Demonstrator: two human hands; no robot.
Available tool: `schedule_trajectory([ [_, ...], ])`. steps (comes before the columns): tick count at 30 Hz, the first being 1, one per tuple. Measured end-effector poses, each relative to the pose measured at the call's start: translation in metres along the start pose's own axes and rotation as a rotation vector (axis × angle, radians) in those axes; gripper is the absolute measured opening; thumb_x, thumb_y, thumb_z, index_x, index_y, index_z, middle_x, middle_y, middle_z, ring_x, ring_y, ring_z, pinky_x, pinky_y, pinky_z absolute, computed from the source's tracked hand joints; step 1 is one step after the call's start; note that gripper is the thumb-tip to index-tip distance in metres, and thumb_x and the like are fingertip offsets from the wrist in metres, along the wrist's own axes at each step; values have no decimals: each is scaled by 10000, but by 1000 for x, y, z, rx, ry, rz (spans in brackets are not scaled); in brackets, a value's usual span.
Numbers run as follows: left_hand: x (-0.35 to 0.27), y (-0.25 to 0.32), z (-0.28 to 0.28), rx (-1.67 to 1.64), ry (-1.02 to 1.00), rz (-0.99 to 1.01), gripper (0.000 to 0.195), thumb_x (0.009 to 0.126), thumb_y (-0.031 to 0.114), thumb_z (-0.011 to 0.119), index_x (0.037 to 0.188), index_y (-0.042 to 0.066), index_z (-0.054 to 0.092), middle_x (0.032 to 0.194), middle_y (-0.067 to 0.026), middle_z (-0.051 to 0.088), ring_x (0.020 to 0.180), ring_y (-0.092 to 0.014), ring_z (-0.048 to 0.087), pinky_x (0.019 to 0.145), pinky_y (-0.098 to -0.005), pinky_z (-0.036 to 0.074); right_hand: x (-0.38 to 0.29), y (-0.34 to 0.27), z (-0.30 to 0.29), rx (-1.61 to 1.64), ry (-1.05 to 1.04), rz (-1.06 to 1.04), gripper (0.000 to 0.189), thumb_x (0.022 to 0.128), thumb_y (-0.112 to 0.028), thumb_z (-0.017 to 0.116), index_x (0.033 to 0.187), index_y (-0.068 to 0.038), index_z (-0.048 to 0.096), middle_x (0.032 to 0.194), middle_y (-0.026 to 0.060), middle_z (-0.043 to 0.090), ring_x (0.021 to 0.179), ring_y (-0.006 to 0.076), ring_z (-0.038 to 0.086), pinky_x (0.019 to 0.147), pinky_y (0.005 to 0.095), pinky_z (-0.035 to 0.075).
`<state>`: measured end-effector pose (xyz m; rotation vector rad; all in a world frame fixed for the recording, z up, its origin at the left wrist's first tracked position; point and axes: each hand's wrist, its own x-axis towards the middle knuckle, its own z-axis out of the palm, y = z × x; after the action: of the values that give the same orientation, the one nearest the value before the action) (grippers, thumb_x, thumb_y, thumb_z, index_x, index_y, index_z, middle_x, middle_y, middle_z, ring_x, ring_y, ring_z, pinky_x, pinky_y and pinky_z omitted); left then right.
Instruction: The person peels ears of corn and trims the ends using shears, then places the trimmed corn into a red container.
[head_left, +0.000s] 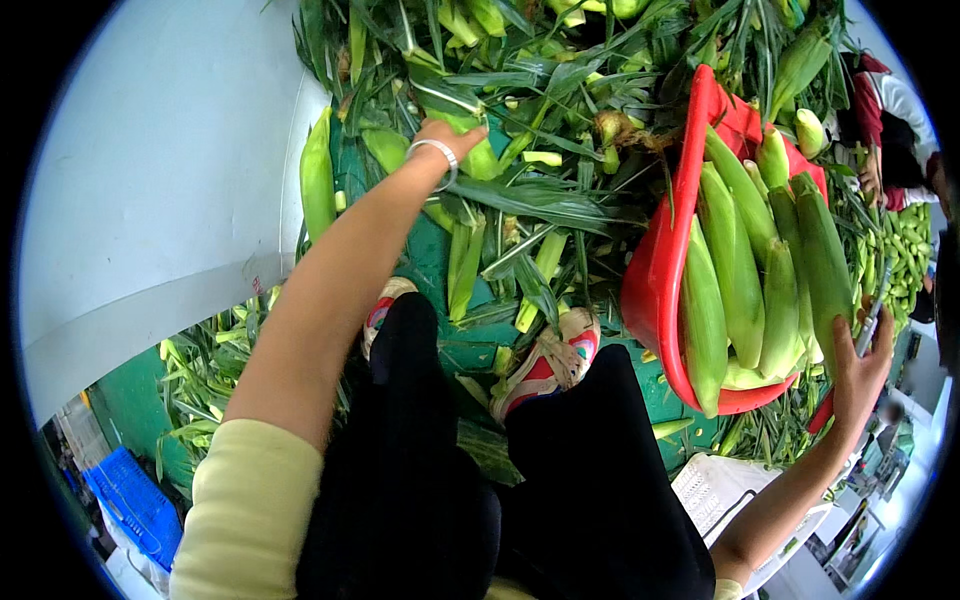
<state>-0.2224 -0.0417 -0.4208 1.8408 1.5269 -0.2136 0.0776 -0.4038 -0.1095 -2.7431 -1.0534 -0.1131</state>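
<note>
My left hand (450, 141), with a pale band on its wrist, grips an ear of corn in green husk (480, 156) among cut leaves ahead of my feet. To the right, my right hand (862, 367) holds a knife (870, 330); the red end of its handle shows below the palm. The fingertips of that hand are at the lower end of a husked-in ear (821, 247), which lies on top of the heap in a red plastic basin (679, 225). Several long green ears fill the basin, their tips towards me.
Corn leaves and stalk pieces (547, 202) litter the green floor (431, 262) around my shoes. A pale wall panel (165, 165) rises at left. A blue crate (135, 502) and a white crate (712, 487) stand lower down. Another person (892, 127) works at far right beside a corn pile (904, 247).
</note>
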Motion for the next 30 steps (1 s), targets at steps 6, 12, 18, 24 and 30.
schedule_trajectory([
  [6, -1, -15, 9, -516, 22, 9, 924, 654, 420, 725, 1260, -147, 318, 1227, -266, 483, 1101, -363, 524, 934, -367, 428, -52, -109, 9, 294, 45, -261, 543, 714, -156, 683, 1194, 0, 480, 1061, 147, 562, 1046, 243, 519, 931, 385, 399],
  [12, -166, -70, -56, -97, 258, 520, 765, 613, 199, 767, 1263, 23, 404, 1126, -199, 498, 1043, -325, 521, 924, -370, 422, -91, -169, 75, 613, -698, -391, 592, 647, -84, 636, 1196, 28, 445, 911, 143, 603, 863, 233, 607, 804, 336, 472],
  [18, -248, -81, -100, 23, -32, 505, 750, 591, 140, 767, 1244, 7, 424, 1062, -186, 461, 1007, -341, 501, 873, -373, 422, -98, -192, 149, 708, -850, -346, 493, 644, -115, 583, 1070, 95, 449, 856, 271, 534, 807, 397, 555, 766, 431, 444],
  [24, -255, -82, -119, 58, -270, 538, 807, 572, 101, 774, 1287, 32, 406, 1036, -150, 454, 986, -290, 483, 896, -331, 392, -115, -199, 168, 763, -853, -430, 449, 672, -107, 565, 1056, 96, 451, 799, 263, 566, 804, 408, 582, 740, 444, 450],
  [30, -246, -83, -122, 56, -263, 546, 945, 548, 52, 780, 1369, 57, 312, 1114, -148, 440, 1055, -289, 468, 927, -348, 383, -114, -185, 179, 1335, -958, 345, 281, 750, -121, 574, 994, 16, 555, 688, 64, 584, 554, 134, 581, 494, 265, 465],
])
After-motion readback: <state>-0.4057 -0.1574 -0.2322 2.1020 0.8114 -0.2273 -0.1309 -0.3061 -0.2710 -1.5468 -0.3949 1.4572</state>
